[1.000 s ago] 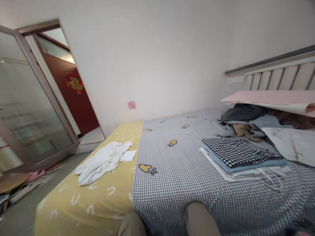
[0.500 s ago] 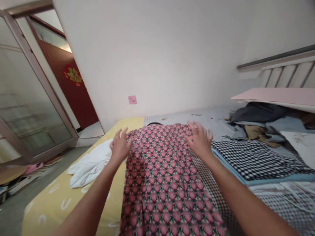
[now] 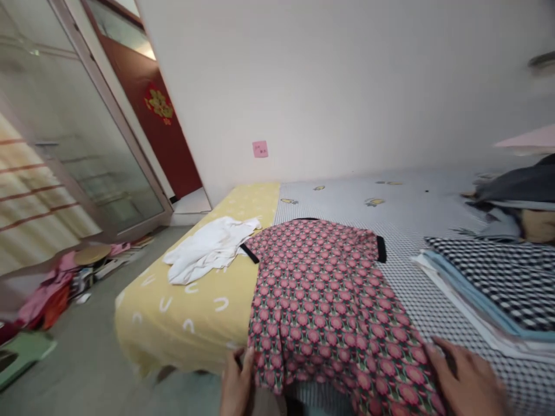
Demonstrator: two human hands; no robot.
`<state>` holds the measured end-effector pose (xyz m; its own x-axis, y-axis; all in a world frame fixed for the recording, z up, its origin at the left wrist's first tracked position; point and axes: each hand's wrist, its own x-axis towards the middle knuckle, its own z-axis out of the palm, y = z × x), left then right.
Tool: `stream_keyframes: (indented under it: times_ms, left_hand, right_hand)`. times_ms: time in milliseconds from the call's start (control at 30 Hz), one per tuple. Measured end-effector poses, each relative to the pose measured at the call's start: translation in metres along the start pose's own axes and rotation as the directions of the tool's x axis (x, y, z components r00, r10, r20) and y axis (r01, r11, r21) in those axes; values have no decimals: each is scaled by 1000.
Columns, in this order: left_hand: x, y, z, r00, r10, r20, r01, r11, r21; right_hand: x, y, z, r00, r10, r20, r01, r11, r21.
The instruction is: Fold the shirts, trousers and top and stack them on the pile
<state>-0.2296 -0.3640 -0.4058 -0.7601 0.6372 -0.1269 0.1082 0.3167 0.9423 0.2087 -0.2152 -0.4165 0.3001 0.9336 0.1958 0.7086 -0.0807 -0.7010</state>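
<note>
A short-sleeved pink floral-patterned shirt (image 3: pixel 321 289) with black sleeve cuffs lies spread across the bed, its collar toward the wall. At the shirt's lower left edge, my left hand (image 3: pixel 237 378) is closed with thumb and fingers on the fabric. My right hand (image 3: pixel 466 378), partly blurred, pinches the lower right edge. Between both hands the hem droops in folds near the front of the bed. Part of each hand is cut off by the bottom of the view.
A crumpled white garment (image 3: pixel 208 248) lies on the yellow bedding (image 3: pixel 182 335) at left. To the right are a folded checkered cloth stack (image 3: pixel 498 283) and a pile of dark clothes (image 3: pixel 520 182). Various items lie on the floor (image 3: pixel 104 341) by the glass door (image 3: pixel 99 138).
Both hands have moved from the shirt's shoulders down to its lower edges. The sleeves now lie spread out to the sides. The view has shifted left.
</note>
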Motion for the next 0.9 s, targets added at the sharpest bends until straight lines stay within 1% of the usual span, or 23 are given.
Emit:
stream_keyframes:
  times_ms: [33,67,100,133,167,200,233,267,300,333,367,400,433,467,500,567,633,700,733,767,833,900]
  left_hand:
    - [-1,3,1,999,32,-19,-31,999,38]
    - [0,7,2,998,59,-24,-57,996,73]
    - [1,10,4,997,76,-22,-74,992,101]
    - [3,13,6,997,79,-11,-77,991,114]
    - [5,16,8,997,76,6,-76,990,117]
    - [5,18,10,997,75,30,-78,990,114]
    - [5,21,12,996,75,56,-81,991,105]
    - [3,25,12,993,77,86,-85,992,95]
    - [1,29,12,989,77,122,-86,994,67]
    - [-3,35,10,983,72,168,-75,997,8]
    - [-7,41,6,974,57,218,-40,996,-82]
    - [-12,49,2,963,30,269,24,981,-193]
    - [-17,56,-3,948,-5,319,109,945,-309]
    - [-21,64,-8,932,-41,360,199,889,-412]
    - [-24,71,-13,918,-77,388,275,830,-485]
    - [-28,82,-19,900,-139,413,365,760,-538]
    - [-28,86,-20,889,-188,418,409,738,-537]
    - [-27,83,-19,877,-235,419,444,731,-519]
    - [-26,79,-18,875,-252,415,453,729,-513]
    - [-26,75,-18,875,-261,407,455,730,-510]
    - [-25,66,-19,882,-276,382,450,735,-507]
    - [-25,55,-24,885,-296,360,451,740,-499]
  right_hand:
    - [-7,3,-2,995,86,57,-91,991,97]
    - [-15,4,-3,974,186,128,-209,958,197]
    - [-23,4,-2,934,288,210,-341,896,286]
    - [-32,2,-1,876,375,302,-469,807,357]
    - [-40,-1,0,810,427,402,-577,705,412]
    - [-48,-6,1,749,443,492,-656,604,454]
    - [-54,-12,1,698,434,569,-711,510,484]
    - [-57,-18,1,666,410,623,-743,432,511]
    - [-59,-23,0,660,394,639,-751,376,543]
    - [-59,-28,-3,677,393,623,-736,338,587]
    - [-57,-32,-6,705,411,578,-704,313,637]
    - [-54,-35,-10,728,439,526,-669,289,685]
    - [-51,-37,-15,736,465,492,-643,255,722]
    - [-48,-39,-19,727,487,484,-636,210,743]
    - [-46,-42,-23,705,494,509,-649,159,744]
    - [-44,-47,-30,642,482,596,-704,63,707]
    - [-46,-52,-34,605,455,654,-741,21,671]
    - [-50,-56,-36,603,454,656,-743,21,668]
    - [-53,-56,-37,611,458,646,-736,28,676]
    - [-55,-54,-38,628,458,629,-721,40,692]
    - [-58,-48,-40,684,453,572,-672,87,735]
    - [-60,-40,-44,742,438,507,-624,174,762]
